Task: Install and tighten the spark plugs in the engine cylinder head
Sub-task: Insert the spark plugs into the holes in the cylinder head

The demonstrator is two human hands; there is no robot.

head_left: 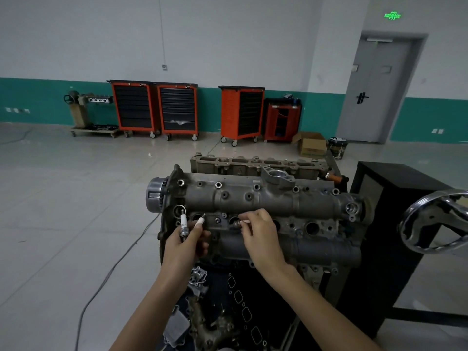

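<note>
The grey engine cylinder head (278, 198) sits on a stand in front of me, with a row of round plug holes along its middle. My left hand (186, 245) grips two white spark plugs (183, 224) at the head's left end, their tips pointing up. My right hand (260, 233) pinches a third spark plug (239, 222) by its white end, its metal end at the mouth of the second plug hole (234, 220). Another open plug hole (312, 228) lies further right.
A chrome handwheel (435, 221) of the stand juts out at the right beside a black cabinet (395, 198). A second cylinder head (255, 164) lies behind. Orange tool carts (154, 107) line the far wall. A cable (111, 272) runs over the floor at the left.
</note>
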